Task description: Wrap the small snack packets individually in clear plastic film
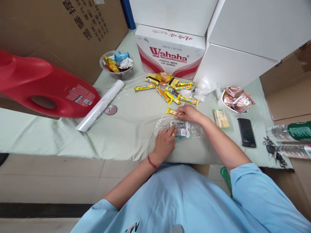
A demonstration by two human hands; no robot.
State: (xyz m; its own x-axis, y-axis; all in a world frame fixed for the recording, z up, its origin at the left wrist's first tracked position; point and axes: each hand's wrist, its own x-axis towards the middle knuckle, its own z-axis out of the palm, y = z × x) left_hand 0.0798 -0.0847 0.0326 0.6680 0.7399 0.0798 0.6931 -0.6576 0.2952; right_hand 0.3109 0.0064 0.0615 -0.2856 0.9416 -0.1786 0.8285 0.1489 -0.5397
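My right hand (189,113) pinches a small yellow wrapped snack bar (171,111) by its right end, just above the table. My left hand (165,142) lies with its fingers flat on a small packet (182,130) with a dark, silvery printed face; its contents I cannot make out. Clear crinkled plastic (196,130) spreads out on both sides of that packet. Beyond my right hand, several yellow snack bars (164,95) lie in a loose heap with a crumpled clear bag (203,88) beside them.
A Wahaha water carton (170,53) stands at the back. To the left are a red jug (60,87), a plastic roll (102,105), a round lid (111,110) and a bowl of wrappers (123,75). Rightward lie a snack tub (234,111), green packet (221,118), phone (247,132) and bottles (279,132).
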